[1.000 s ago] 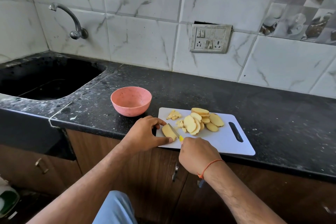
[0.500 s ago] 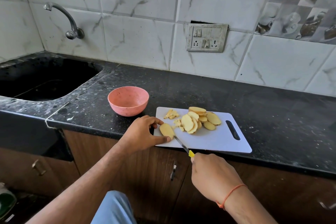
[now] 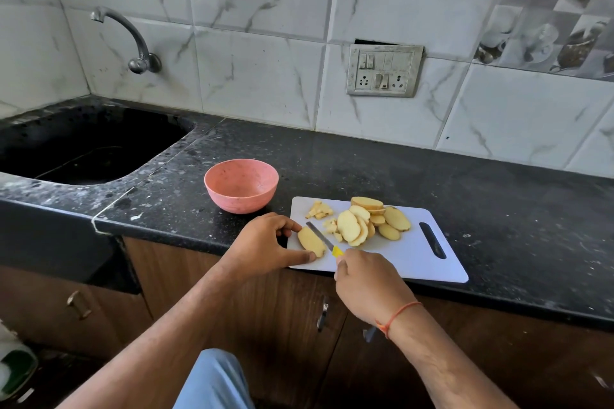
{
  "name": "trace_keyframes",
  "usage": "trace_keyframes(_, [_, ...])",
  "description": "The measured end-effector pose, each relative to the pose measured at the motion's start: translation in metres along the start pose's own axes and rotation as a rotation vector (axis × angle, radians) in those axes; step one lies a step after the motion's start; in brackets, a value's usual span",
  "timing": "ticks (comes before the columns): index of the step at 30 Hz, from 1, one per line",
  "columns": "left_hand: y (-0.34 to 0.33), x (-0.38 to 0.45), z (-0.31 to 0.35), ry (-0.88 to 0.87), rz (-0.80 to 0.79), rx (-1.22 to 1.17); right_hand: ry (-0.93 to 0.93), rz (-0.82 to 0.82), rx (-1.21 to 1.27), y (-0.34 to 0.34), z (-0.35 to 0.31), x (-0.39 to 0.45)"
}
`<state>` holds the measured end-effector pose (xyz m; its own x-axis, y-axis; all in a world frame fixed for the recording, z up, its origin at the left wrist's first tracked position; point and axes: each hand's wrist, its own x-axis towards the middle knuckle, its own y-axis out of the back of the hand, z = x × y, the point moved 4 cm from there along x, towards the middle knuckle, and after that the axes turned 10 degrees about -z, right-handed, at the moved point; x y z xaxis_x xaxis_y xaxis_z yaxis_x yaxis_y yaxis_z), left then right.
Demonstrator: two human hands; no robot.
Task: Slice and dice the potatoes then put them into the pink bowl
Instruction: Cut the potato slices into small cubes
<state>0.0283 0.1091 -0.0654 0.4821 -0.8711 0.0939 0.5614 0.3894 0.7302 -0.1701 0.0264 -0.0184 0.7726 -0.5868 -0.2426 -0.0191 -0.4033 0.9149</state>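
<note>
At about nine o'clock of the white cutting board [image 3: 415, 256], the pink bowl [image 3: 241, 185] sits on the dark counter [image 3: 498, 196], with nothing visible inside it. The left hand [image 3: 265, 244] pinches a single potato slice [image 3: 311, 242] flat on the board's near left corner, index fingertip at its far end and thumb at its near end. That slice looks firm but wet-cut, so it is probably slippery; holding it by the ends, as here, keeps the fingertips off the cutting line. The knife [image 3: 320, 236] lies along the slice's three o'clock edge, blade pointing toward eleven o'clock. The right hand [image 3: 368, 285] is curled round the yellow handle. Small diced bits [image 3: 319, 210] lie at twelve o'clock of the slice. Farther toward three o'clock, the pile of slices [image 3: 368, 221] overlaps loosely; being light and slick, they likely slide if nudged, so each is best lifted by its rim.
</note>
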Motion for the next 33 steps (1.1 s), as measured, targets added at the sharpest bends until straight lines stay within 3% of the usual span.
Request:
trace_keyframes(13, [0.0, -0.001, 0.0, -0.005, 0.014, -0.007, -0.028, -0.022, -0.024, -0.001, -0.01, 0.018])
trace_keyframes(24, [0.0, 0.002, 0.001, 0.031, -0.025, -0.038, -0.073, -0.137, -0.04, 0.002, -0.024, 0.028])
trace_keyframes(33, [-0.001, 0.002, 0.0, 0.04, -0.011, -0.033, -0.095, -0.156, -0.126, -0.009, -0.008, 0.003])
